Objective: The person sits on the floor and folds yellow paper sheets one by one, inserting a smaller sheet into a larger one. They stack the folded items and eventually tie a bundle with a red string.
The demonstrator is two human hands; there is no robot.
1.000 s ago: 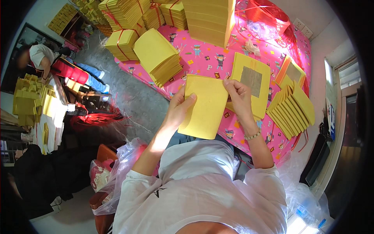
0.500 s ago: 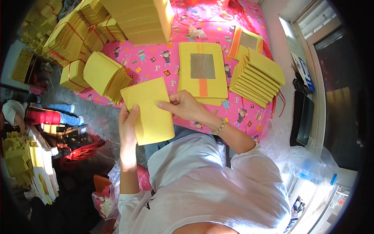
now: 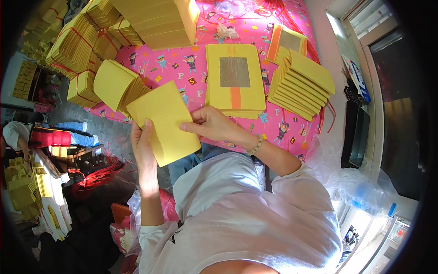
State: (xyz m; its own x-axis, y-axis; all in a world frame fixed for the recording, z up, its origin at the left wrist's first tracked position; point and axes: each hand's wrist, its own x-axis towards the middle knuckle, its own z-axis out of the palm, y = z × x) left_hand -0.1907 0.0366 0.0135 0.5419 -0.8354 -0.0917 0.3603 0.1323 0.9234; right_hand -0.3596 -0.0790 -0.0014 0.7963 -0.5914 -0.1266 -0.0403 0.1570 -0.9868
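A yellow paper sheet [image 3: 166, 125] is held tilted over the near edge of the table; I cannot tell if it is single or folded. My left hand [image 3: 144, 144] grips its lower left edge, thumb on top and fingers behind. At the right edge, my right hand [image 3: 213, 124] pinches it between thumb and fingers. Just beyond lies a neat stack of yellow paper [image 3: 251, 96] with a grey rectangle and an orange strip on top. Right of that, a stepped pile of folded yellow paper [image 3: 299, 86] leans sideways. A curved yellow bundle [image 3: 114, 84] sits left of the held sheet.
A pink patterned cloth [image 3: 182, 64] covers the table. Red-tied yellow bundles [image 3: 75, 45] and a tall yellow stack [image 3: 155, 23] crowd the far left. Red strings [image 3: 278, 7] lie at the back. Another person [image 3: 36, 134] is at the left, beside more yellow paper.
The yellow sheet has shifted left and tipped further over to the left. Both my hands have moved slightly left with it, keeping their hold.
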